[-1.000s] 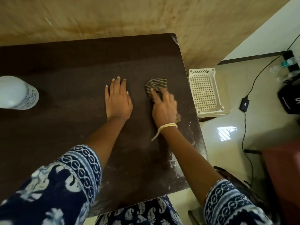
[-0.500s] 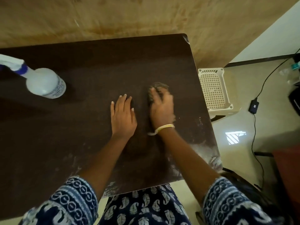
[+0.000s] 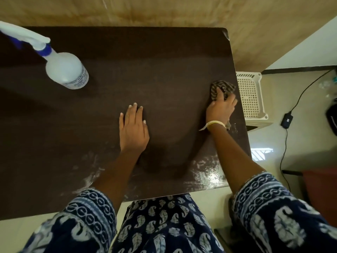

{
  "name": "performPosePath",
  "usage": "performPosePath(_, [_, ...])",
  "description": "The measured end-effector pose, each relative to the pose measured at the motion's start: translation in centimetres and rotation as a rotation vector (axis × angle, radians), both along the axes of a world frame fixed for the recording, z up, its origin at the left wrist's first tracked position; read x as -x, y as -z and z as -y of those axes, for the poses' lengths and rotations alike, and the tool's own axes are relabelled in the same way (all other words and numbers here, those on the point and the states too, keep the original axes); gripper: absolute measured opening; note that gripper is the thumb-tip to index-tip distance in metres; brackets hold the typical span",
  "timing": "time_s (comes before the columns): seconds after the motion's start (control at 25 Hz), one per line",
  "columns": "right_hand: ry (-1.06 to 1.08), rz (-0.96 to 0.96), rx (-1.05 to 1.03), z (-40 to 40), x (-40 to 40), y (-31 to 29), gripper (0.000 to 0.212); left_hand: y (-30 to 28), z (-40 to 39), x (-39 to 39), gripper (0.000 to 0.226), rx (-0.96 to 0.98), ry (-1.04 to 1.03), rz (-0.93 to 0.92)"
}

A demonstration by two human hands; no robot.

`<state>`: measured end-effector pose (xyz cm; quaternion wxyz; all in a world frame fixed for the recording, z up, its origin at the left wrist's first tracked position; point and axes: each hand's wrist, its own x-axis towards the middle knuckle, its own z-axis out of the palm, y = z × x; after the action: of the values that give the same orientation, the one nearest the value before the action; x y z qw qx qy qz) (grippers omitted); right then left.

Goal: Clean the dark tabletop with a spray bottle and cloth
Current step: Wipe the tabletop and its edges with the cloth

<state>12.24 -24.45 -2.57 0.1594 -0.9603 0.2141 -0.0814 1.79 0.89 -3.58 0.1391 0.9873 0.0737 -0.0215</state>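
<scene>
At the far left I see the spray bottle (image 3: 66, 72) standing on the dark tabletop (image 3: 164, 73), its white trigger head and blue collar leaning out toward the left edge of my view, its pale body with a printed label nearest the middle of the table. It stands well apart from both hands, untouched. Moving right, my left hand (image 3: 133, 128) lies palm down near the centre of the tabletop, fingers straight and close together, thumb tucked alongside, holding nothing and simply pressed flat on the surface. Pale smears and dusty streaks show on the wood toward the near edge, below and to either side of that hand, and a wet glossy patch catches the light close to the near right corner. Further right, my right hand (image 3: 221, 110) presses down on the cloth (image 3: 222, 87), a dark striped rag bunched up just at the right edge of the table; the fingers are curled over its near part and gripping it, while the rest of it bulges out beyond the fingertips. A yellowish band (image 3: 216, 123) circles that wrist. Both forearms come out of blue and white patterned sleeves. Past the table edge, on the floor, stands a cream perforated basket (image 3: 249, 95), and further right a black cable with an adapter (image 3: 286, 119) trails across the pale tiles
</scene>
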Motion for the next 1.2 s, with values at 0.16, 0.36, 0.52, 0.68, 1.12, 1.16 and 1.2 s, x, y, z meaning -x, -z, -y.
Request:
performPosePath(0.16, [-0.399,0.022,-0.086,-8.9,3.6,0.0,0.044,0.1,0.0,0.0,0.048,0.001,-0.01,0.016])
performPosePath(0.36, [-0.588,0.115,0.101,-6.8,4.7,1.6,0.051,0.2,0.0,0.0,0.047,0.011,-0.008,0.018])
performPosePath(0.52, [-0.046,-0.016,0.149,4.7,4.2,1.6,0.054,0.0,0.0,0.0,0.048,-0.012,0.001,-0.016])
performPosePath(0.68, [0.237,-0.001,0.073,7.3,5.7,1.1,0.05,-0.1,0.0,0.1,0.049,-0.008,0.009,-0.024])
performPosePath(1.12, [-0.523,0.089,0.092,-6.5,11.4,1.3,0.049,-0.6,1.5,3.6,0.047,-0.005,0.143,-0.005])
performPosePath(1.16, [-0.397,0.068,0.072,-4.1,10.9,1.4,0.051,-0.6,1.8,4.3,0.048,0.002,0.14,-0.007])
performPosePath(1.2, [-0.261,0.042,0.061,-1.3,10.6,1.5,0.052,-0.7,2.0,4.9,0.048,0.008,0.137,-0.009])
